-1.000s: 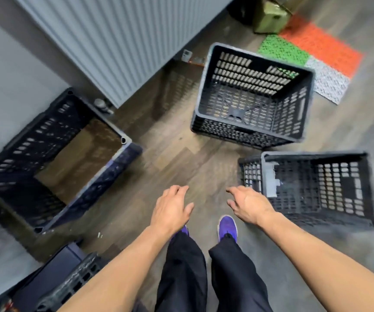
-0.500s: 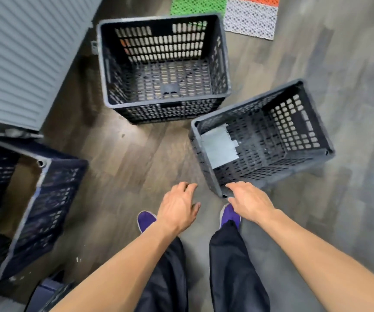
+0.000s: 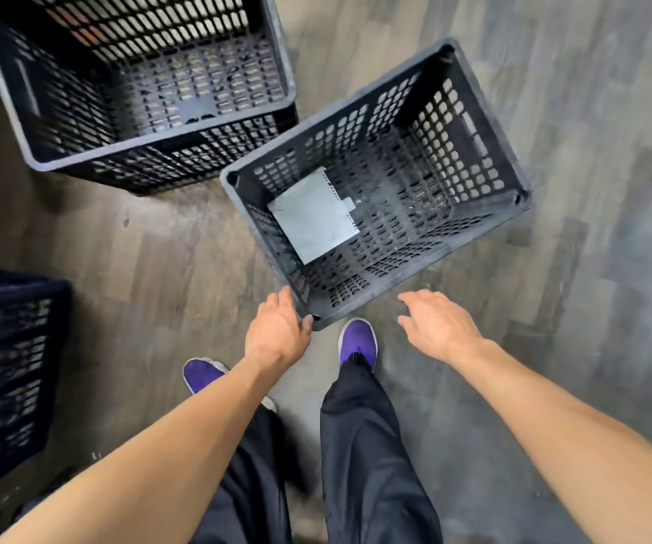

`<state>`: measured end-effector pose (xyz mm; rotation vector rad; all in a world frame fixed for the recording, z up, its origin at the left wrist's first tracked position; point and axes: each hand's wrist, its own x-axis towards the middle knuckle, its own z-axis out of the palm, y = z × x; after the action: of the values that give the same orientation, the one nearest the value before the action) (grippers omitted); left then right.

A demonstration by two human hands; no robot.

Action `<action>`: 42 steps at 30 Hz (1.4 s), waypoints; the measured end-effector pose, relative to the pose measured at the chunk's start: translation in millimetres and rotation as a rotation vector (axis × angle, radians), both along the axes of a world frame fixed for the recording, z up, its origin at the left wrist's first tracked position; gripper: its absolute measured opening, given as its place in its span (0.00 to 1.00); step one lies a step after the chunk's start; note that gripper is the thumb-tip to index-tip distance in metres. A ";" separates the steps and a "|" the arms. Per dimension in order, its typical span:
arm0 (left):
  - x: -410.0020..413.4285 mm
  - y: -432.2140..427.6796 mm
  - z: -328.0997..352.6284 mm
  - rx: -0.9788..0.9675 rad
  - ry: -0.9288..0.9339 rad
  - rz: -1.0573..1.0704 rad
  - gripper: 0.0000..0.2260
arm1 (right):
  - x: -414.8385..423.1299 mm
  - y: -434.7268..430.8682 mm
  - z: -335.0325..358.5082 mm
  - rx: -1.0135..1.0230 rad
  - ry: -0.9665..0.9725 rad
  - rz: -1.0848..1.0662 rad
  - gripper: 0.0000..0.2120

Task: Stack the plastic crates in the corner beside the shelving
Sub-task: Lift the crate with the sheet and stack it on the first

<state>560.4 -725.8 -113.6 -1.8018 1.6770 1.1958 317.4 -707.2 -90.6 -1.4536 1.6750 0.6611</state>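
Left hand open, fingers at the near corner of the nearest crate; right hand open, just short of its rim. Likely bracketing that corner for a 2-handed lift; nothing gripped yet.

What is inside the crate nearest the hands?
The nearest crate holds one pale grey sheet against its left wall; whatever the sheet covers is hidden.

One crate sits on the floor just before my feet, another crate behind-left, a third at my left.
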 end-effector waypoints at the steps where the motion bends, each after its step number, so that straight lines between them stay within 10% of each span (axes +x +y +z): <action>1: -2.6 -3.0 -4.7 0.000 -0.009 0.039 0.29 | -2.0 0.0 -4.1 0.003 -0.007 -0.021 0.22; 18: -3.0 -54.5 -75.0 -0.151 -0.178 0.294 0.28 | -10.0 -22.9 -75.6 -0.296 0.169 0.382 0.22; 42: 28.2 -77.5 -40.5 -0.488 -0.069 0.476 0.09 | 20.9 -63.9 -52.3 -0.092 0.068 0.538 0.24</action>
<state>588.6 -803.3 -154.1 -2.6196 1.6510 0.9207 338.2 -771.1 -143.0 -1.9926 1.3758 0.9383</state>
